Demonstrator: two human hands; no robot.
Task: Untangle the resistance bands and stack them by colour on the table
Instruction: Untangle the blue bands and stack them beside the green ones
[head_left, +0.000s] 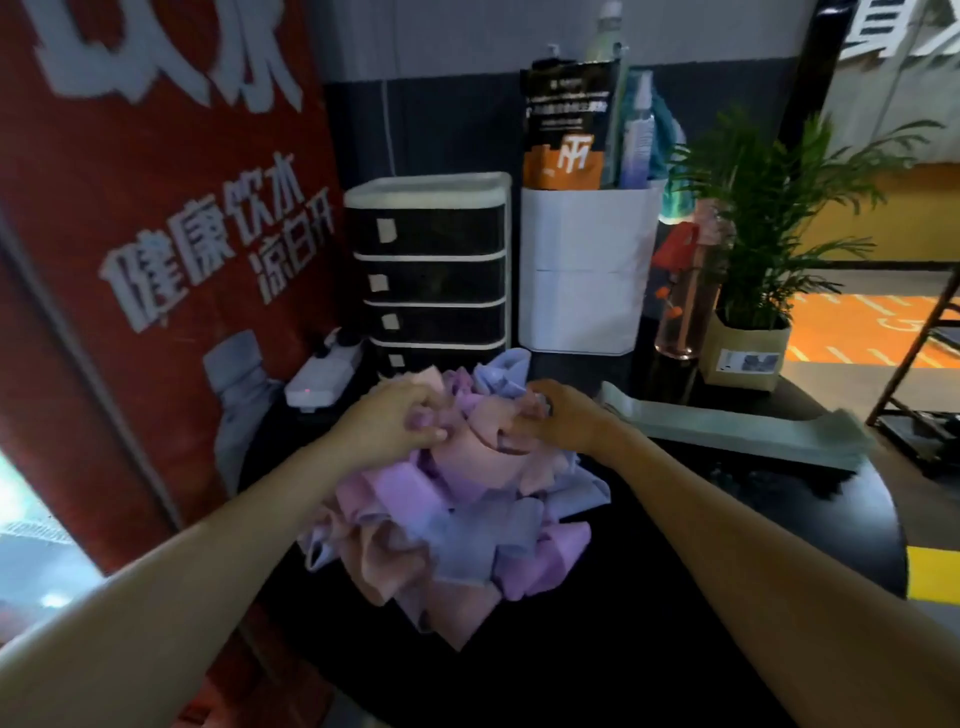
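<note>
Both-handed: left hand (395, 421) and right hand (558, 418) grip tangled band pile (452, 519) mid-table (779, 519); green bands (737, 428) stacked at right edge.

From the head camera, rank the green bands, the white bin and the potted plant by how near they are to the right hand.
1. Green bands, flat on the table just right of the right hand.
2. White bin, behind the hand.
3. Potted plant, far right, at the back.

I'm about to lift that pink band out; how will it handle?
Likely floppy: the pink band folds and curls in the pile. Probably light, pinched by both hands. It may drag neighbouring bands along.
</note>
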